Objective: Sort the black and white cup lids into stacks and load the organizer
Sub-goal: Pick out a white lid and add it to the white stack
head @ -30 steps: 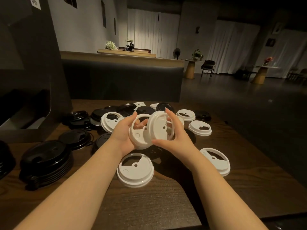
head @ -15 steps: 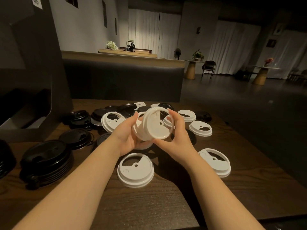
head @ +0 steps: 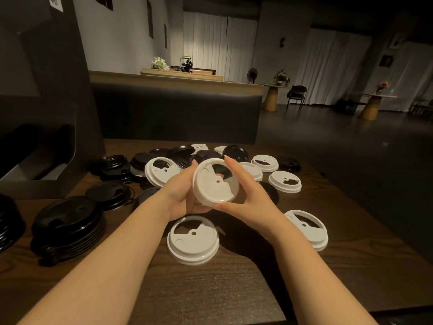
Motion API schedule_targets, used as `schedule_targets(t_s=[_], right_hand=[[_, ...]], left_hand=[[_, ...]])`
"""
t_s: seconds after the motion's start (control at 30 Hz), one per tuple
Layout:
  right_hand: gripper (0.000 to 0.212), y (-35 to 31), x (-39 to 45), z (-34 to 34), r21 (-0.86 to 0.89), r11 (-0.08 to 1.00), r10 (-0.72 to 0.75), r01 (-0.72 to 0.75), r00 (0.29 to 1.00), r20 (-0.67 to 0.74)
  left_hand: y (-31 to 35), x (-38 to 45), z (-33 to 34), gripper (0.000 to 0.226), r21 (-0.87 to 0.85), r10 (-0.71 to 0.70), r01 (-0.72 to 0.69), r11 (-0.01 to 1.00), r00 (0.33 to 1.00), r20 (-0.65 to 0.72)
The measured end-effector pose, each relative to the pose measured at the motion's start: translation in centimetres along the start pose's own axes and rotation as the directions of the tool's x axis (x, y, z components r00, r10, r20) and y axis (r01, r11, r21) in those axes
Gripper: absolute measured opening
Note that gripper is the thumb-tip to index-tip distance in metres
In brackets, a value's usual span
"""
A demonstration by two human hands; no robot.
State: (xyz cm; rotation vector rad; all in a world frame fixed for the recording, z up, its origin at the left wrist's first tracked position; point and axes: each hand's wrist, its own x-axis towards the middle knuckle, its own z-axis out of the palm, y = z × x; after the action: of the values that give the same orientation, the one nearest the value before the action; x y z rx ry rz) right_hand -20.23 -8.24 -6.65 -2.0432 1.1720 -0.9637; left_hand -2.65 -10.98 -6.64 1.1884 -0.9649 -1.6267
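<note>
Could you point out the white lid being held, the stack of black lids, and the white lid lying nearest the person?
Held white lid (head: 214, 184), head view, flat top face.
Black lid stack (head: 66, 221), head view, top lid.
Nearest white lid (head: 193, 242), head view, flat top.

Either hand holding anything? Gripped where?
Both hold nested white lids by the rim: left hand at the left edge, right hand at the right edge.

Dim, warm light from above — bright curtains (head: 220, 45) far back, wide-angle bowing at edges.
</note>
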Motion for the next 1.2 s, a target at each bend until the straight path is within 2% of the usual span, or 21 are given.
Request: schedule_targets(t_s=[0.13,0.27,0.37,0.5,0.7,0.9,0.97,1.03,1.1,1.17,1.2], right_hand=[[0.088,0.1,0.1,-0.3,-0.047,0.999,0.016,-0.012,0.997,0.077],[0.088,0.1,0.0,-0.6,-0.061,0.998,0.018,-0.010,0.991,0.131],[0.086,0.0,-0.1,-0.9,-0.065,0.998,0.038,-0.028,0.986,0.161],[0.086,-0.3,-0.1,-1.0,-0.071,0.997,0.051,-0.040,0.985,0.164],[0.087,0.2,0.2,-0.5,-0.020,1.000,0.025,-0.025,0.999,0.045],[0.084,0.3,0.3,0.0,0.009,1.000,-0.009,0.010,1.000,-0.009],[0.087,0.5,0.3,0.1,0.034,0.999,0.007,-0.005,0.999,-0.034],[0.095,0.6,0.4,0.3,0.072,0.997,0.042,-0.036,0.996,-0.077],[0.100,0.6,0.4,0.3,0.132,0.987,0.108,-0.093,0.988,-0.113],[0.092,0.3,0.2,0.2,0.085,0.989,0.127,-0.123,0.991,-0.043],[0.084,0.2,0.0,0.4,0.012,0.994,0.111,-0.111,0.992,0.054]], left_hand=[[0.1,0.1,-0.2,0.066,0.061,-0.058,0.059,0.996,0.998,-0.019],[0.1,0.4,-0.3,0.074,0.172,-0.050,0.061,0.983,0.997,-0.065],[0.0,0.4,-0.1,0.079,0.193,-0.048,0.061,0.979,0.996,-0.071],[0.1,0.3,-0.1,0.082,0.138,-0.060,0.061,0.989,0.998,-0.009],[0.0,0.4,0.4,0.087,0.104,-0.033,0.028,0.994,0.999,0.039],[-0.3,0.1,0.2,0.095,-0.089,-0.024,0.037,0.995,0.990,0.142],[-0.4,-0.5,0.7,0.082,-0.147,0.021,0.005,0.989,0.985,0.171],[-0.4,-0.8,1.3,0.065,-0.168,0.088,-0.072,0.983,0.992,0.090],[0.0,-0.6,1.2,0.042,-0.231,0.130,-0.144,0.962,0.989,-0.074],[0.6,-0.3,0.4,0.041,-0.358,0.155,-0.212,0.909,0.971,-0.179],[0.8,-0.2,0.0,0.044,-0.389,0.175,-0.246,0.888,0.962,-0.208]])
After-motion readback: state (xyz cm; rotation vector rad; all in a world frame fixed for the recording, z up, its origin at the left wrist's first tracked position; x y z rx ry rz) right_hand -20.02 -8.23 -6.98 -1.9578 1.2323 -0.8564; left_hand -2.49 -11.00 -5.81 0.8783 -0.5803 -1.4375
